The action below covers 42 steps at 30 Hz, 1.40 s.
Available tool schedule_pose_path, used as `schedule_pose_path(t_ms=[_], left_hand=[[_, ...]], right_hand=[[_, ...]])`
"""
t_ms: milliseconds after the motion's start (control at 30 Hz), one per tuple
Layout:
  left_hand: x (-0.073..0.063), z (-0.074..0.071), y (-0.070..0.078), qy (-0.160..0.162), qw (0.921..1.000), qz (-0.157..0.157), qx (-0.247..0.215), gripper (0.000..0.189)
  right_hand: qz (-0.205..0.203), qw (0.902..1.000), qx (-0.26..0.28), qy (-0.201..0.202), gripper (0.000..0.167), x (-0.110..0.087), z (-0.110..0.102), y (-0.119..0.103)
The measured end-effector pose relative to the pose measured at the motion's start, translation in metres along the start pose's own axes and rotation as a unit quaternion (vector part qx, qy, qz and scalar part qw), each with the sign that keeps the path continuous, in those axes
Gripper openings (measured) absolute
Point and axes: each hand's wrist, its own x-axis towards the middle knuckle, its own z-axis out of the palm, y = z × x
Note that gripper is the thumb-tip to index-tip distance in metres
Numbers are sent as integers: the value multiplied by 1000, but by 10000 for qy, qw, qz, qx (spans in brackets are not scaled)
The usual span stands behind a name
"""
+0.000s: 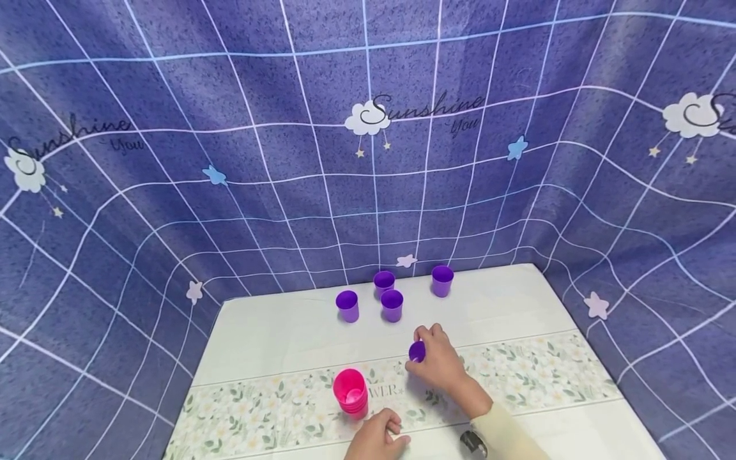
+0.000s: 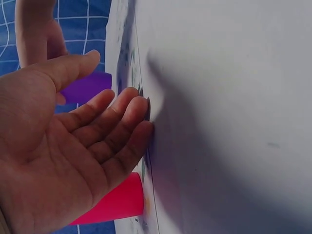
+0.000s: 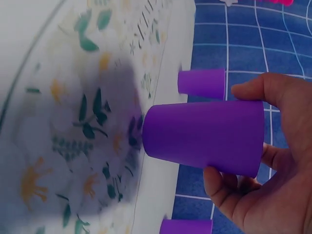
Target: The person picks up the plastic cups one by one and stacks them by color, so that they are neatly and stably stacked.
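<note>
My right hand (image 1: 439, 361) grips a purple cup (image 3: 204, 136) near its rim, thumb on one side and fingers on the other. The cup is upright, its base close over the floral strip of the table. My left hand (image 1: 377, 437) rests low over the table's front part, palm showing in the left wrist view, fingers loosely bent and holding nothing. Just beyond it stands a stack of pink cups (image 1: 352, 393), nested with the mouth up.
Toward the back stand more upright purple cups: one at left (image 1: 347, 306), two close together in the middle, a front one (image 1: 392, 306) and a rear one (image 1: 384, 281), and one at right (image 1: 442, 281). A blue grid-patterned cloth (image 1: 322, 211) walls the white table (image 1: 276, 332).
</note>
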Motion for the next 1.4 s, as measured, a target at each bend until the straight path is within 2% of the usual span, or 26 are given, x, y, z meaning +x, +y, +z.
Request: schedule_pose_path(t_ms=[200,333,467,700,833,967,1067,1200,1333,1400], left_hand=[[0,-2,5,-33,9999,-60,146,37],[2,-1,11,-31,9998,-130,171,58],[9,4,18,305,9991,-139,262,80],[21,8,32,1166,9895,-82,847,87],[27,12,40,1351,9880,-156,734,92],[35,18,46,1550,9858,-241,607,99],[41,22,48,1749,9813,-193,782,105],[47,25,48,1908,9771,136,928,109],[50,27,49,1846,9775,528,874,98],[51,28,50,1806,9778,609,875,91]], right_hand=[[-89,9994,56,-315,47,-12,5,-1],[-257,9987,23,-445,51,-17,5,-2],[-419,9978,-80,-502,54,-22,4,-3],[-518,9963,87,-686,57,-24,5,-3],[-527,9951,159,-817,57,-25,4,-2],[-509,9937,436,-903,50,-26,2,-1],[-550,9925,738,-801,42,-24,2,0],[-686,9929,904,-368,36,-16,2,1],[-755,9931,896,75,36,-3,-1,3],[-794,9925,910,170,38,6,-3,5]])
